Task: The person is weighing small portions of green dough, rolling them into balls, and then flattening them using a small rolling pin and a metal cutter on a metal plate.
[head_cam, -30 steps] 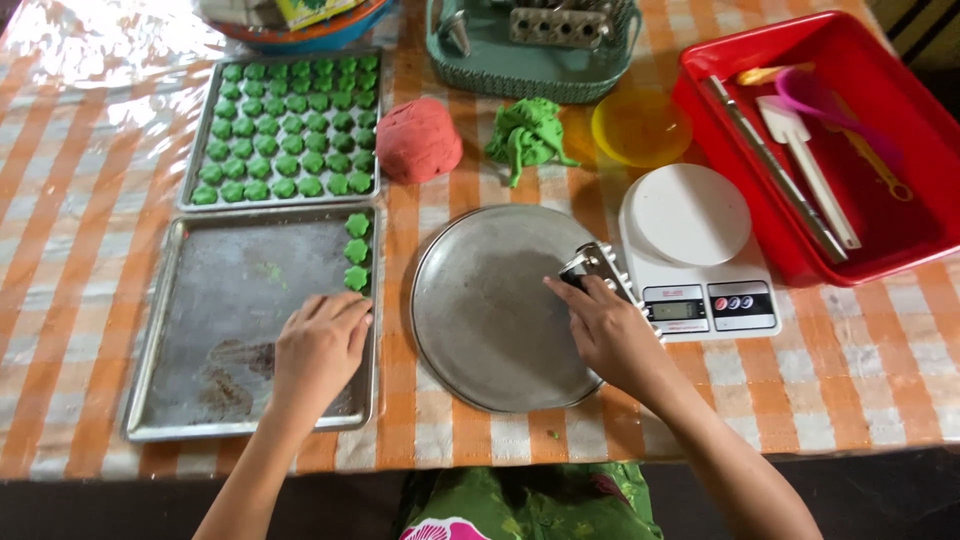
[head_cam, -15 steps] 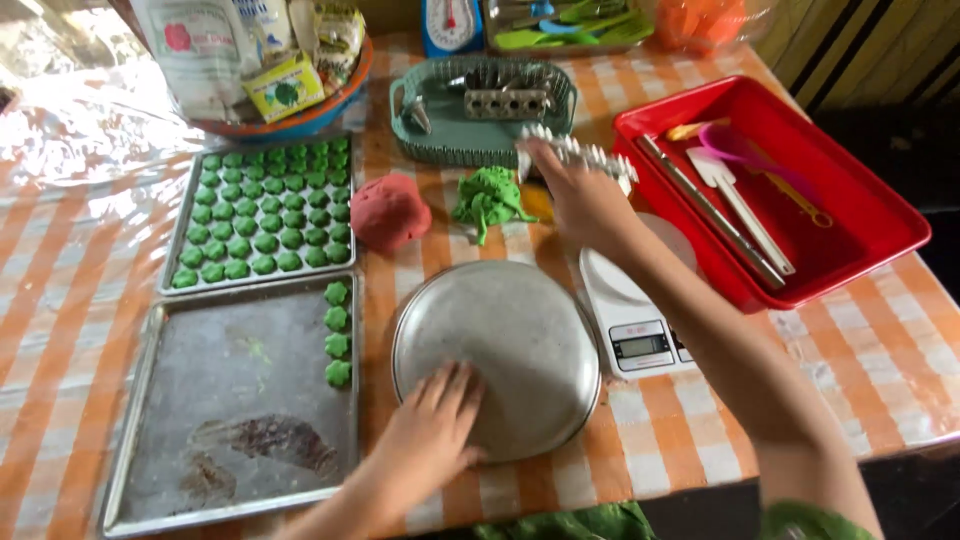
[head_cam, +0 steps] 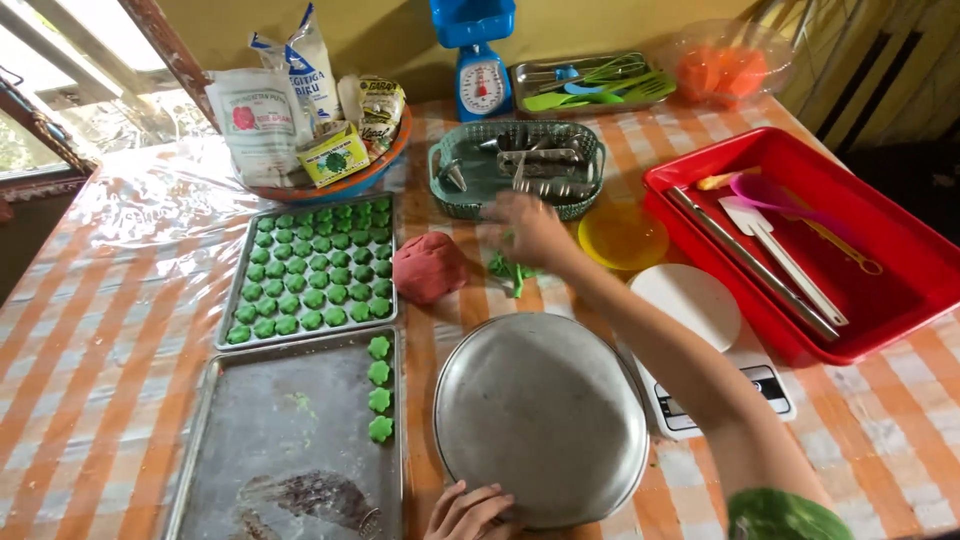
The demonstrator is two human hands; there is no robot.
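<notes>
On the left of the surface (head_cam: 90,330) I see the near baking tray (head_cam: 290,450), carrying four green dough shapes (head_cam: 379,388) along its right edge, with room left. My left hand (head_cam: 470,512) rests curled at the round metal pan (head_cam: 540,420), steadying its near rim; grip loose. My right hand (head_cam: 525,228) hovers blurred over the green dough (head_cam: 512,270); its grip I cannot tell. Half a second ago it held a metal cutter farther right.

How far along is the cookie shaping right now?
Done: the upper tray is full of green cookies. In hand: the right hand is on the green dough; the left hand rests by the round pan. Left: the lower tray holds only four, and the red dough looks untouched.
</notes>
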